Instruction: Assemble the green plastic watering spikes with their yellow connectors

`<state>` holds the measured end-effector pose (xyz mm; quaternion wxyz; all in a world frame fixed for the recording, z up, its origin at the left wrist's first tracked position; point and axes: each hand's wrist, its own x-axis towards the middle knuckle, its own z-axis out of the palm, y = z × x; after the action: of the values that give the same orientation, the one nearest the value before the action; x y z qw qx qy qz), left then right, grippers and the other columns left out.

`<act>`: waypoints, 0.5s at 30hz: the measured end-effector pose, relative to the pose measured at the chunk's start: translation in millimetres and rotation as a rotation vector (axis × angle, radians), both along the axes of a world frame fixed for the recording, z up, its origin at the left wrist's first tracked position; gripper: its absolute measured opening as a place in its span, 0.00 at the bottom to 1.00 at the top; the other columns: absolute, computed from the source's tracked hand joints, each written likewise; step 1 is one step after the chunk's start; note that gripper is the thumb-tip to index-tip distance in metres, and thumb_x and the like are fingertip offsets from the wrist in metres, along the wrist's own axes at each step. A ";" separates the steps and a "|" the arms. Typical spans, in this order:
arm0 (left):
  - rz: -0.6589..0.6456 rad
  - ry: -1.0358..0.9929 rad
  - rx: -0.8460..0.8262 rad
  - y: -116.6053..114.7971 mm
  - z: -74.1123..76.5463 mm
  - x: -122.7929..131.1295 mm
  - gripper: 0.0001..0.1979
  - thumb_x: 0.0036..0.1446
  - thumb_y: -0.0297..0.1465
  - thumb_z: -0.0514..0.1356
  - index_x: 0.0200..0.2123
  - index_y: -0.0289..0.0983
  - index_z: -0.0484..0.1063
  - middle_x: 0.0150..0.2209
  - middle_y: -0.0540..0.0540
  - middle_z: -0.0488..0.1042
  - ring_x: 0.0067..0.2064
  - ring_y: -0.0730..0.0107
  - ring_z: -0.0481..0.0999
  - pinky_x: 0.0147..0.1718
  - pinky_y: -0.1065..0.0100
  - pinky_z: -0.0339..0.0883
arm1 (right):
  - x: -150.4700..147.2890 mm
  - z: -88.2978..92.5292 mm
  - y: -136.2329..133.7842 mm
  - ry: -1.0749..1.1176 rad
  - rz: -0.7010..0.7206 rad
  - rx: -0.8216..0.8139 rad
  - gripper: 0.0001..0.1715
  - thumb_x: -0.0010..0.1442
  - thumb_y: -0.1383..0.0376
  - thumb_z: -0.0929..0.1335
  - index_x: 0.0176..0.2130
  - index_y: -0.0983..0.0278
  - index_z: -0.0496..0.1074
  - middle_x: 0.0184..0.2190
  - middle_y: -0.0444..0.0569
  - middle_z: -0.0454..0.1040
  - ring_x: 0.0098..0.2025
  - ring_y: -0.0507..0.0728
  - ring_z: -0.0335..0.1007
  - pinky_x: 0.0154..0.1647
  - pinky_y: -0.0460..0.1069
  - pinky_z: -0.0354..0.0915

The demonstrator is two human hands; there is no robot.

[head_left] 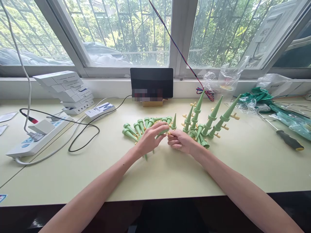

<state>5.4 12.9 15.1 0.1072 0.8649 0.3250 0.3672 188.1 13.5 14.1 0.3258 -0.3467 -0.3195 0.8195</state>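
Note:
My left hand [148,139] is closed around a green plant watering spike [163,131], which its fingers partly cover. Against it, my right hand [181,141] pinches the small yellow valve [168,133] at the spike's end; the exact contact is hidden by fingers. Behind and left of my left hand, several loose green spikes [130,133] lie fanned out with their wide caps outward. A single spike [174,122] stands upright just beyond the hands. To the right, several spikes with yellow valves are stacked into tall columns [213,115], and a few more lie at their base [203,142].
A dark screen [152,82] stands on a small box by the window. At left are a power strip [36,137], loose cables and stacked white boxes [65,89]. A screwdriver [289,139], green wire bundles [257,98] and plastic bags lie at right.

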 end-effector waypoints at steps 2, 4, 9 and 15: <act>-0.003 0.005 0.006 -0.2 -0.1 -0.1 0.10 0.64 0.28 0.54 0.47 0.42 0.71 0.55 0.42 0.72 0.53 0.64 0.73 0.48 0.63 0.70 | 0.4 1.0 -0.2 0.006 0.009 -0.033 0.19 0.62 0.64 0.66 0.23 0.63 0.56 0.19 0.35 0.47 0.17 0.43 0.38 0.12 0.38 0.40; 0.003 0.000 0.001 -0.6 -0.3 0.4 0.11 0.64 0.28 0.54 0.47 0.42 0.71 0.55 0.42 0.71 0.53 0.64 0.73 0.48 0.64 0.70 | 0.0 1.9 -1.3 -0.003 0.006 -0.033 0.20 0.64 0.64 0.65 0.23 0.63 0.56 0.18 0.35 0.47 0.17 0.43 0.38 0.11 0.38 0.40; 0.056 -0.129 -0.209 -2.0 0.2 2.4 0.12 0.61 0.31 0.58 0.48 0.41 0.70 0.51 0.43 0.72 0.40 0.69 0.77 0.37 0.66 0.74 | -5.7 -1.0 -4.8 -0.125 -0.068 0.215 0.24 0.64 0.55 0.66 0.22 0.63 0.57 0.17 0.34 0.46 0.16 0.44 0.44 0.13 0.40 0.48; 0.045 -0.322 -0.638 0.5 3.3 0.5 0.22 0.54 0.36 0.64 0.51 0.39 0.65 0.49 0.42 0.71 0.31 0.71 0.79 0.35 0.64 0.77 | -11.5 -15.7 -1.3 -0.350 -0.226 0.575 0.25 0.59 0.46 0.67 0.26 0.62 0.60 0.17 0.36 0.54 0.15 0.47 0.52 0.14 0.45 0.56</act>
<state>5.9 13.4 18.4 0.4135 0.7115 0.4212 0.3812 176.6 12.2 -1.6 0.4393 -0.4091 -0.5478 0.5828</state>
